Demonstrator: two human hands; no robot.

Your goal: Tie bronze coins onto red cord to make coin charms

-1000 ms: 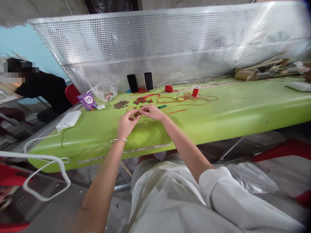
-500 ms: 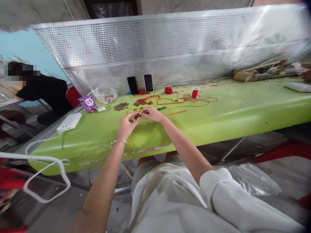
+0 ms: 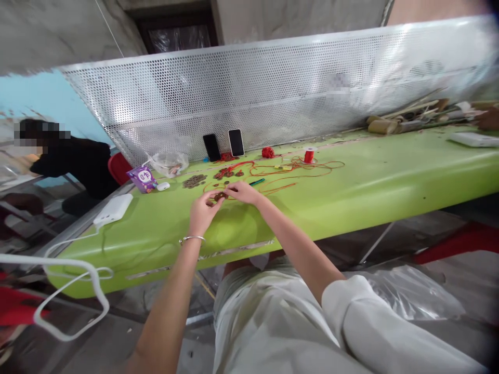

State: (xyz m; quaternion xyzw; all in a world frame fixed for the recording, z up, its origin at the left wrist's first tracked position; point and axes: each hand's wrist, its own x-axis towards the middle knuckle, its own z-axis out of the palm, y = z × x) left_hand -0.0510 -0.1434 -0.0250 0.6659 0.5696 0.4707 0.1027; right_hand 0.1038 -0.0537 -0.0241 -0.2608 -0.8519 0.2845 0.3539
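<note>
Both my hands meet over the green table (image 3: 351, 182). My left hand (image 3: 202, 210), with a silver bangle on the wrist, pinches small brown coin-like pieces (image 3: 219, 196). My right hand (image 3: 242, 192) is closed in a pinch on the same pieces from the right. Loose red cord (image 3: 280, 174) trails away from them across the table. A pile of brown coins (image 3: 194, 181) and a knotted red and brown bundle (image 3: 228, 172) lie just beyond my hands.
Two phones (image 3: 224, 144) lean on the perforated metal screen (image 3: 273, 93). Red cord spools (image 3: 309, 155), a plastic bag (image 3: 169, 162), a purple carton (image 3: 142, 178) and a white power bank (image 3: 113, 209) with cable lie about. Another person (image 3: 70, 161) sits at the left.
My hands stay together on the brown pieces with only small finger shifts. The camera has tilted, so everything sits slightly lower in view.
</note>
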